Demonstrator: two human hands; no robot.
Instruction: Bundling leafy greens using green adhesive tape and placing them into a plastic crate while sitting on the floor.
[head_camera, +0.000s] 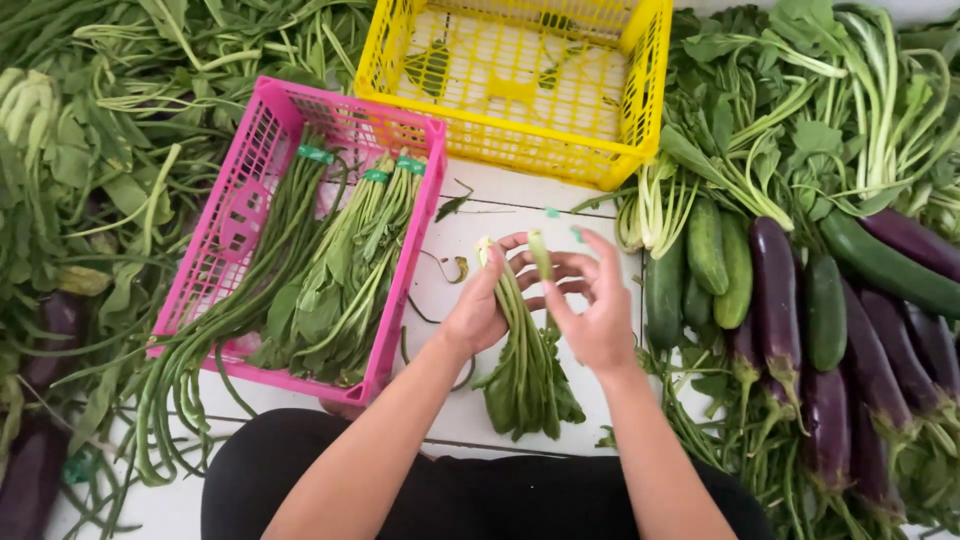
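Entry, as I read it from my remote seat, largest first.

Floor: pale tile with dark joints, heaped on both sides with loose greens (no bench here, the work sits on the floor).

Yellow crate: top centre, nothing in it that I can see.

Pink crate: to the left, holding tied bundles of long beans and leafy stems.

Eggplants and cucumbers: laid side by side at right.

Greens bunch: centre, stem ends up, leaves resting on the tile.

Left hand: fingers closed round the stems just below the cut ends.

Right hand: fingers partly spread, tips touching the stem tops, gripping nothing firmly.

Judgement: keep the stem ends level and the left grip snug, so no stalk slides out of the bunch.
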